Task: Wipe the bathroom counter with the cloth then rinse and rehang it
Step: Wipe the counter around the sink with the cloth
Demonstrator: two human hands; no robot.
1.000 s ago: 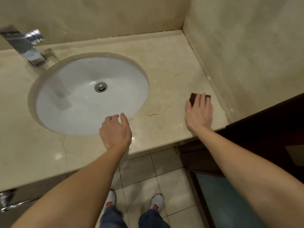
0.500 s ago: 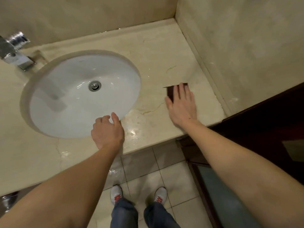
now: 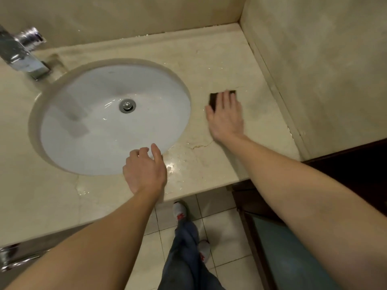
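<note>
A small dark brown cloth (image 3: 214,99) lies flat on the beige marble counter (image 3: 209,63), to the right of the sink. My right hand (image 3: 226,118) presses on it with flat, spread fingers that cover most of it; only its left and far edges show. My left hand (image 3: 144,170) rests at the front rim of the white oval sink (image 3: 94,126), fingers loosely curled and holding nothing. Wet streaks glisten on the counter between my hands.
A chrome faucet (image 3: 23,57) juts over the basin at the far left. Marble walls close the counter at the back and right. A dark wooden frame (image 3: 345,164) stands at the right, a chrome bar (image 3: 12,258) under the counter's left, tiled floor below.
My right hand has slid the cloth leftward along the counter, from near the right wall toward the sink. My left hand has stayed at the basin's front rim.
</note>
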